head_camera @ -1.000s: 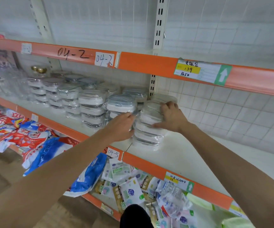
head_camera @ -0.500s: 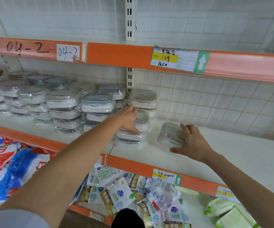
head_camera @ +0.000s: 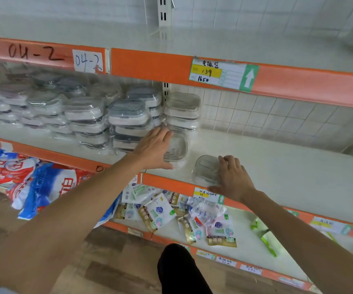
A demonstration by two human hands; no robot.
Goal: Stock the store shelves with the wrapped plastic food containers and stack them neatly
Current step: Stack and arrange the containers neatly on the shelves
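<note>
Right hand (head_camera: pixel 233 177) has slid its container (head_camera: pixel 206 169) forward; left hand (head_camera: pixel 156 148) steadies the stack (head_camera: pixel 176 148).

Both bare arms reach forward, the left hand (head_camera: pixel 154 146) palm-down with fingers spread and gently bent, thumb stretched out toward the right, while the right hand (head_camera: pixel 233 178) lies lower and nearer, its fingers curled over and its thumb angled outward.
</note>
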